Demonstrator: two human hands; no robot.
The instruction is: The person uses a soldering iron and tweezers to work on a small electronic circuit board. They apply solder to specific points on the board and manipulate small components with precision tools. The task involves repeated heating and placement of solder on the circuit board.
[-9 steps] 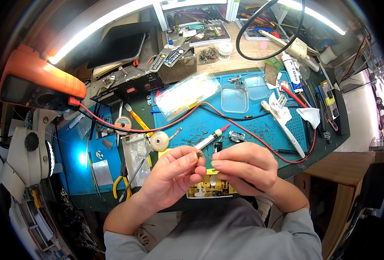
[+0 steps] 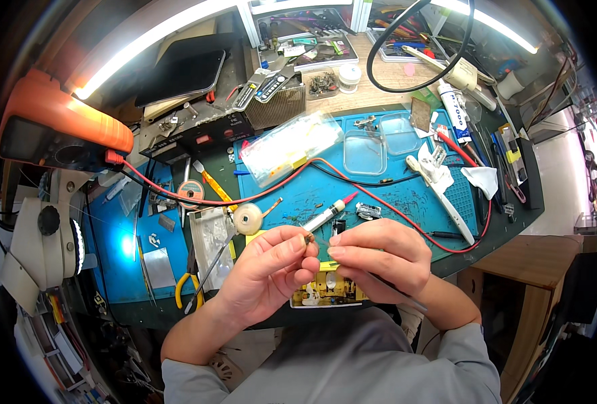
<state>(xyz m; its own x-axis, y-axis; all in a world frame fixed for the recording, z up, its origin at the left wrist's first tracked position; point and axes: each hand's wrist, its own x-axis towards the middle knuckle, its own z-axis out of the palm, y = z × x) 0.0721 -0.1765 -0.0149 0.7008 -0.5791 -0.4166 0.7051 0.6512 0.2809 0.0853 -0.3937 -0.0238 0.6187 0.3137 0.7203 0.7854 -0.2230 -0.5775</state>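
My left hand (image 2: 268, 269) is closed in a pinch on a small copper-brown part (image 2: 309, 239) too small to identify. My right hand (image 2: 382, 259) is closed around a slender grey tool (image 2: 409, 299), probably tweezers, its tail angled down to the right and its tip beside the small part. Below both hands lies a yellow card or board (image 2: 325, 291) with parts on it. Just beyond the fingers, a syringe (image 2: 322, 217) with a pink tip, a small black part (image 2: 339, 229) and a small silver-black part (image 2: 368, 211) rest on the blue mat (image 2: 292, 202).
An orange multimeter (image 2: 63, 118) with red and black leads stands at left, beside a microscope stand (image 2: 39, 229). Pliers (image 2: 187, 286) and a spool (image 2: 248, 219) lie left of my hands; plastic boxes (image 2: 364, 151) and a white tool (image 2: 446, 202) lie behind and right.
My fingertips have shifted very slightly around the small part; both hands stay in about the same place and nothing else has visibly moved.
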